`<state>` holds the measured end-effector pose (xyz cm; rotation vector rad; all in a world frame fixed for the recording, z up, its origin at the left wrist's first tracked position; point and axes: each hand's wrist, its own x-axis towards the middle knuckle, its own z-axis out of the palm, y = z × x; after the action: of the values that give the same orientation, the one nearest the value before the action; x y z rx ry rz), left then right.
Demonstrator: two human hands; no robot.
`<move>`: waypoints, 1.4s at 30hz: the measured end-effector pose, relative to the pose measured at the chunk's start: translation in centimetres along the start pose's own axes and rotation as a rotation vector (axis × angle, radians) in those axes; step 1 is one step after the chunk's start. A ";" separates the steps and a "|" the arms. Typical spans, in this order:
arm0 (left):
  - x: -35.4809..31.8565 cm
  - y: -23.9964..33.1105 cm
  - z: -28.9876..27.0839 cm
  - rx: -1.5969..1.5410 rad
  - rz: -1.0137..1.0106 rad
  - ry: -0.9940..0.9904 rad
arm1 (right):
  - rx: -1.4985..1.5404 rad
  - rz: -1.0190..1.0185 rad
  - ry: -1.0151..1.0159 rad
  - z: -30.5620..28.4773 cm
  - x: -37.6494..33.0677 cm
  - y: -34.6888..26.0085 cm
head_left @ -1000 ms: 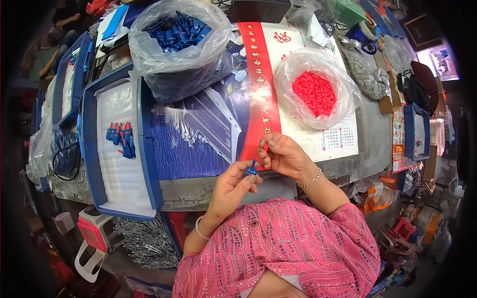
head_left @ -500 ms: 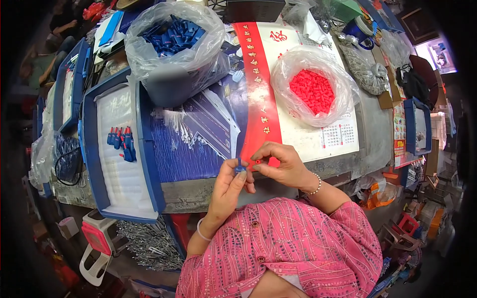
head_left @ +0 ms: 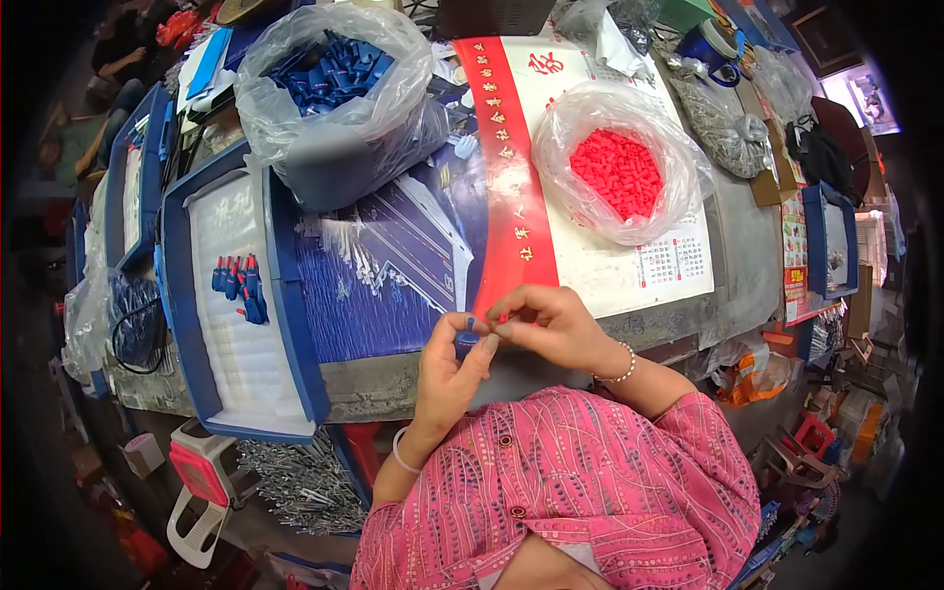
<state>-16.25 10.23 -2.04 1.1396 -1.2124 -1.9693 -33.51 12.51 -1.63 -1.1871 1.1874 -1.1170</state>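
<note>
My left hand (head_left: 454, 372) is closed on a small blue plastic piece (head_left: 470, 326), whose upper end shows between thumb and fingers. Close against it, my right hand (head_left: 559, 334) pinches a small red plastic piece (head_left: 503, 318). The fingertips of both hands meet at the table's front edge; whether the two pieces touch is hidden. Loose red pieces (head_left: 617, 175) fill a clear plastic bag (head_left: 558, 147) beyond my right hand. Many blue pieces (head_left: 329, 74) lie in a larger clear bag (head_left: 270, 118) at the far left. Several blue pieces with red ends (head_left: 236, 278) rest in the left tray.
A blue tray (head_left: 307, 344) with a white lining stands on the table's left. Under the bags lie a blue printed sheet (head_left: 374, 324) and a red-and-white calendar sheet (head_left: 590, 285). A blue mug (head_left: 710, 49) stands far right. A plastic stool (head_left: 202, 482) is at lower left.
My right hand has moved slightly left, bringing the red piece nearer the blue one; the fingertips of both hands now meet. The view has shifted slightly.
</note>
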 end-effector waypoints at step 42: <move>-0.5 -0.1 -1.1 -0.414 -0.202 -0.277 | 0.829 0.335 0.023 0.5 0.0 1.6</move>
<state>-15.07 10.25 -2.14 0.8215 -0.7777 -2.4498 -33.05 12.64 -3.23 -0.3266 0.7601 -1.1821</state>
